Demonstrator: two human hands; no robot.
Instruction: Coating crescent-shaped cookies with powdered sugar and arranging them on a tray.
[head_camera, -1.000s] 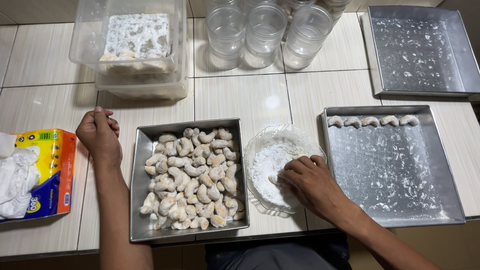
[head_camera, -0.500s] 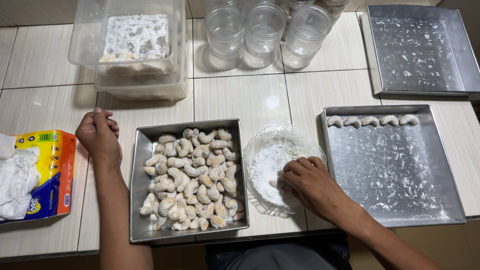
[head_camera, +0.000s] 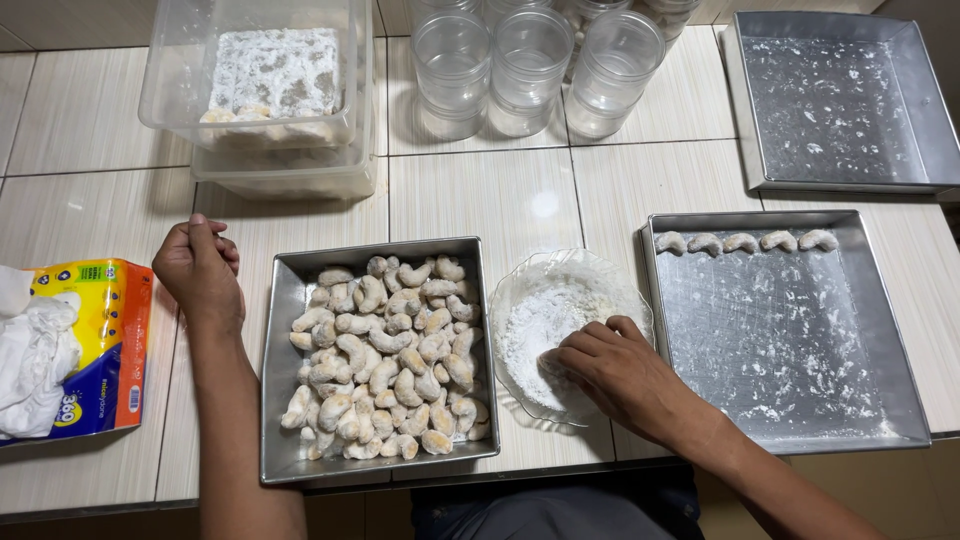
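The right hand (head_camera: 622, 377) closed its grip on a small, crumbly-looking pastry in the glass sugar dish (head_camera: 520, 290); the left hand (head_camera: 198, 272) rested fisted, seemingly empty, on the bench (head_camera: 480, 190).

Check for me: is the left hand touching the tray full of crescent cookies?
No, the left hand rests as a loose fist on the tiled table, just left of the cookie tray, apart from its rim.

The right hand (head_camera: 620, 375) has edged slightly lower in the sugar bowl (head_camera: 520, 290).
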